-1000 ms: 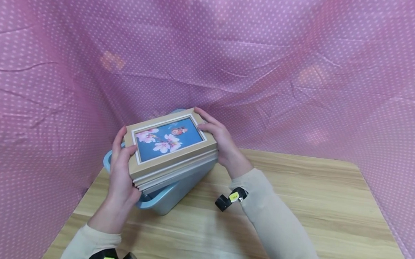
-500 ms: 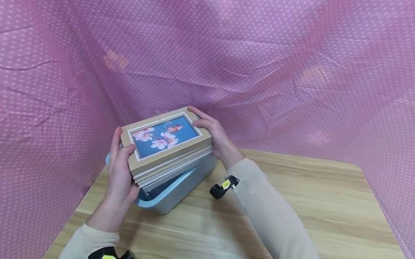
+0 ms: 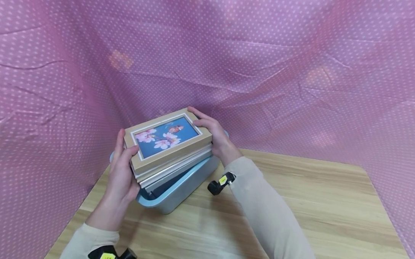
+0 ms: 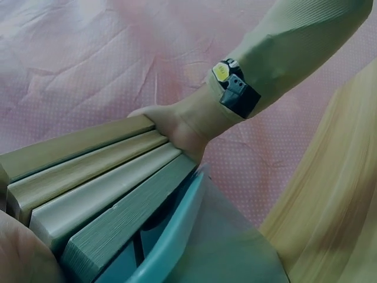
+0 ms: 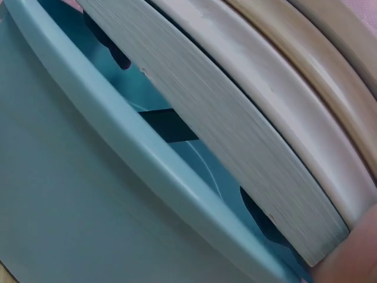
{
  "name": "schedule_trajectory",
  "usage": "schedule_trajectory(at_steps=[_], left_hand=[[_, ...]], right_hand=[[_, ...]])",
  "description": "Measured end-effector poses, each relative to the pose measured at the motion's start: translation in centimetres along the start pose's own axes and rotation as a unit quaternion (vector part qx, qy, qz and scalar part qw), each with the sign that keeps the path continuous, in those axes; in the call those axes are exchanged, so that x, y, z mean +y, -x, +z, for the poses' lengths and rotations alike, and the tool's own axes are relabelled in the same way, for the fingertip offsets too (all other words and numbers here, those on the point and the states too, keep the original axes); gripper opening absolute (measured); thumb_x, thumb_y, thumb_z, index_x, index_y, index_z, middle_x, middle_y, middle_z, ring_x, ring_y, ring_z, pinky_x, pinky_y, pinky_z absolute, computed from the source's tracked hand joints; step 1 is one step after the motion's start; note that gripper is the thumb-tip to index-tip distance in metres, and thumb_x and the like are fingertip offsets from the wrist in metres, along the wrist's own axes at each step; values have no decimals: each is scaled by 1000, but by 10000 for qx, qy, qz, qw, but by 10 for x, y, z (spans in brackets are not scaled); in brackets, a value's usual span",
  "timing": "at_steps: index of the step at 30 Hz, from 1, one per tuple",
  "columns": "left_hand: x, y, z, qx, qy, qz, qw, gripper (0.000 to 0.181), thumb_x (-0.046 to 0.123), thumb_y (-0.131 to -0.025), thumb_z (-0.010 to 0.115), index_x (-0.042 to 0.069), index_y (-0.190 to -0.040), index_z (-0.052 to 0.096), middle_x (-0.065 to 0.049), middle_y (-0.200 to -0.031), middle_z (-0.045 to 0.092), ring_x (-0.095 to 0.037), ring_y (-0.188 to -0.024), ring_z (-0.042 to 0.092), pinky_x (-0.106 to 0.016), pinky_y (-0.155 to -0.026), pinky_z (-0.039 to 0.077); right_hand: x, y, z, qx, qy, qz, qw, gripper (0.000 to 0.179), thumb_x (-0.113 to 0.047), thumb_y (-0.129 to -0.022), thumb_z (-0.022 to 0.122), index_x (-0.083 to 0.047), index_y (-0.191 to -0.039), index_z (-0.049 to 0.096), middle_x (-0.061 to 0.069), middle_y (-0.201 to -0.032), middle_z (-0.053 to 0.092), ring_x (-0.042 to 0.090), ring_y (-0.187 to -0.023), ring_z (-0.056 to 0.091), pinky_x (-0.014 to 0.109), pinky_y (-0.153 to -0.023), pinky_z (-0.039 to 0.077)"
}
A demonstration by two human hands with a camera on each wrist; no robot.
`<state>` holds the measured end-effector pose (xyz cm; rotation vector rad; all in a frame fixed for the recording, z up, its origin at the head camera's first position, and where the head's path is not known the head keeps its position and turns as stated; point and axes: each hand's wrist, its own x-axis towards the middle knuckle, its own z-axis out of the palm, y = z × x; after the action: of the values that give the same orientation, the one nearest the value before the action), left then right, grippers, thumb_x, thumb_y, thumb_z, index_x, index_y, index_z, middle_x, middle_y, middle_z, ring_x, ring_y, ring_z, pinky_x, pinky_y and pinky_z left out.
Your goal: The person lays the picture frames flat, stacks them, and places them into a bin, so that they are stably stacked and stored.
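Note:
Both hands hold a stack of several picture frames between them, over a light-blue plastic bin (image 3: 179,197). The top picture frame (image 3: 173,157) is wooden, with pink blossoms and a butterfly on blue. My left hand (image 3: 121,174) grips the left end, its thumb on the front border. My right hand (image 3: 218,136) grips the right end, with fingers over the top. In the left wrist view, a grey picture frame (image 4: 129,218) is lowest, under a silvery-white one (image 4: 100,191) and wooden ones. The right wrist view shows the bin's rim (image 5: 135,144) close below the grey frame.
A wood-grain table (image 3: 294,208) carries the bin and extends to the right. Pink dotted cloth (image 3: 264,70) hangs behind and at both sides, near the bin's far end. Dark parts (image 5: 168,125) show between the grey frame and the bin's inside.
Over the last second the stack and my right hand have shifted slightly left. More of the bin's near rim and inside shows below the stack. Both hands keep their grip.

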<state>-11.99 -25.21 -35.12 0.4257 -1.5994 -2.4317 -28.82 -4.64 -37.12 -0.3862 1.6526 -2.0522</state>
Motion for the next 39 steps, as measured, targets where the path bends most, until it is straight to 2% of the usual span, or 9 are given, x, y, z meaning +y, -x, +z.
schedule_trajectory(at_steps=[5, 11, 14, 19, 27, 33, 39], left_hand=[[-4, -1, -1, 24, 51, 53, 10000, 77, 13, -113, 40, 62, -166, 13, 17, -180, 2, -24, -162, 29, -25, -117, 44], [-4, -2, -2, 103, -155, 31, 9998, 79, 13, -113, 38, 65, -164, 7, 16, -182, -2, -23, -165, 25, -35, -132, 34], [-4, -3, -2, 180, -299, 33, 9994, 81, 13, -112, 35, 66, -163, 1, 13, -183, -3, -23, -166, 24, -38, -134, 32], [-4, -9, -3, 286, -267, 136, 9991, 84, 9, -111, 32, 64, -164, -2, 11, -183, -3, -23, -167, 21, -40, -136, 29], [-7, -20, -5, 410, -224, -14, 9989, 84, 8, -111, 31, 63, -164, -4, 13, -182, -8, -21, -168, 15, -39, -137, 25], [-11, -26, -8, 473, -168, -143, 9986, 89, 4, -108, 33, 61, -165, -5, 13, -183, -9, -19, -167, 20, -33, -134, 30], [-13, -30, -5, 610, -479, -278, 9966, 89, 6, -106, 35, 57, -168, -3, 5, -184, -2, -22, -162, 32, -35, -131, 37]], right_hand=[[3, -4, -1, -58, 80, -48, 9999, 62, -26, -97, 59, -42, -157, 55, -11, -179, 29, 29, -168, 18, 64, -135, 12], [1, -14, -3, -338, 347, -129, 9987, 64, -25, -99, 60, -41, -161, 50, -10, -179, 29, 31, -167, 23, 63, -134, 19], [-2, -19, -3, -457, 558, -167, 9973, 65, -26, -99, 61, -41, -161, 49, -10, -179, 30, 31, -167, 25, 64, -133, 22], [-6, -25, -4, -683, 836, -120, 9941, 66, -29, -100, 61, -44, -163, 45, -11, -180, 27, 32, -166, 24, 65, -132, 27], [-8, -33, -7, -801, 870, 293, 9925, 67, -27, -101, 60, -49, -162, 44, -9, -182, 19, 37, -166, 21, 65, -132, 26], [-2, -37, -8, -785, 911, 510, 9914, 67, -21, -102, 57, -49, -162, 44, -11, -182, 16, 32, -167, 18, 60, -134, 24], [2, -43, -12, -628, 890, 663, 9918, 66, -17, -102, 57, -52, -158, 50, -13, -181, 20, 32, -162, 29, 56, -129, 35]])
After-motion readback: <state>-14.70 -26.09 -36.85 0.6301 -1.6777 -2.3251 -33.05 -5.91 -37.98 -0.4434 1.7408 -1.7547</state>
